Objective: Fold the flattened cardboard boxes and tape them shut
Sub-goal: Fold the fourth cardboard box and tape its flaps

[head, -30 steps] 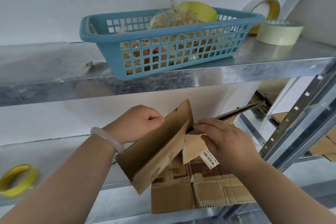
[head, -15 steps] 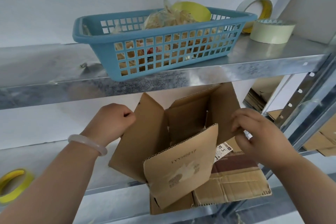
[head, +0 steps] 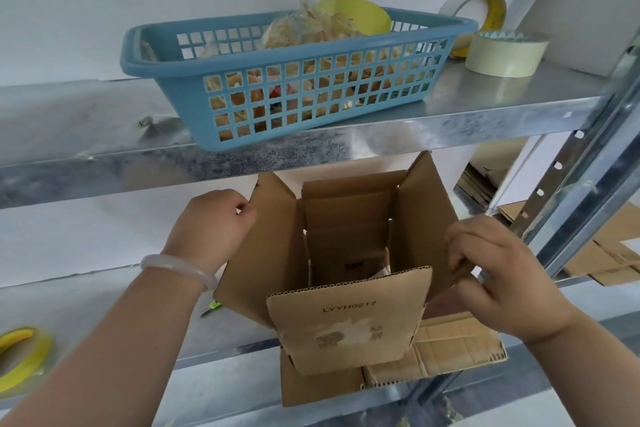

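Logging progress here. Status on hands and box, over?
Hands: left hand grips left flap, right hand grips right flap. The cardboard box stands open, flaps up, untaped. Under it, flattened cardboard; nothing blocks the flaps.

Upper shelf [head: 311, 139] just above open box [head: 346, 253]

Left hand [head: 214, 218] and right hand [head: 498, 274] curled on opposite box [head: 346, 326] flaps, 2 forearms outstretched

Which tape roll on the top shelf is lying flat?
The pale cream roll right of the blue basket lies flat. The second roll, with a yellow inner core, stands on edge behind it.
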`<control>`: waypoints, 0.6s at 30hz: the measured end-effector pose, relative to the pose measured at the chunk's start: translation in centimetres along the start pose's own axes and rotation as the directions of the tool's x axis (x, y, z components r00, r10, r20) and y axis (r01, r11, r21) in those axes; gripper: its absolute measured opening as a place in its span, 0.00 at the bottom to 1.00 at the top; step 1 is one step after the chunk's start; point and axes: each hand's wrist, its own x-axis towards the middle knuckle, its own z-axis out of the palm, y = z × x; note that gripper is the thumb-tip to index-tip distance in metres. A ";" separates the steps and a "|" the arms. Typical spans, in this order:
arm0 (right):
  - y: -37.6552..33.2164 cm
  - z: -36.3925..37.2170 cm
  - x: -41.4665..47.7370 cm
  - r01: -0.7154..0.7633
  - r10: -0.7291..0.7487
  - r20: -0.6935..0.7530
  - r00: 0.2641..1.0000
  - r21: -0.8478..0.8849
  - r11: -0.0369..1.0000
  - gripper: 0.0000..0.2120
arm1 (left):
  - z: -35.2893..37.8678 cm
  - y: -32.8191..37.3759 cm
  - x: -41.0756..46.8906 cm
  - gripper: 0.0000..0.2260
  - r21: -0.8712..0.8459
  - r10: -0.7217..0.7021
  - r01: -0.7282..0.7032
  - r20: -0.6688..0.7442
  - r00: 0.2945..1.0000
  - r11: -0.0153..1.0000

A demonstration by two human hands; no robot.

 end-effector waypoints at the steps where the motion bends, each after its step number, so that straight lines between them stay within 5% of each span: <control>1: 0.1 -0.1 0.1 0.001 -0.001 0.012 1.000 0.006 1.000 0.07 | 0.1 0.1 0.1 0.10 -0.010 -0.018 0.018 -0.002 1.000 1.000; 6: 0.0 0.2 0.3 0.019 -0.016 0.080 0.997 -0.035 0.999 0.05 | 0.6 0.5 -0.4 0.18 -0.118 0.018 -0.017 0.011 1.000 0.993; 12: -0.7 1.5 0.3 0.004 -0.005 -0.004 1.000 -0.110 0.994 0.07 | -1.2 1.4 -2.1 0.23 -0.340 0.130 -0.088 0.104 0.986 0.936; 16: -0.7 2.2 0.2 -0.030 0.026 -0.041 0.999 -0.122 0.992 0.10 | -2.1 1.4 -5.3 0.23 -0.378 0.225 -0.076 0.367 0.902 0.923; 18: -0.4 2.2 0.2 -0.067 0.065 -0.065 0.996 -0.025 0.997 0.13 | -1.5 1.1 -5.8 0.21 -0.338 0.197 -0.061 0.387 0.901 0.939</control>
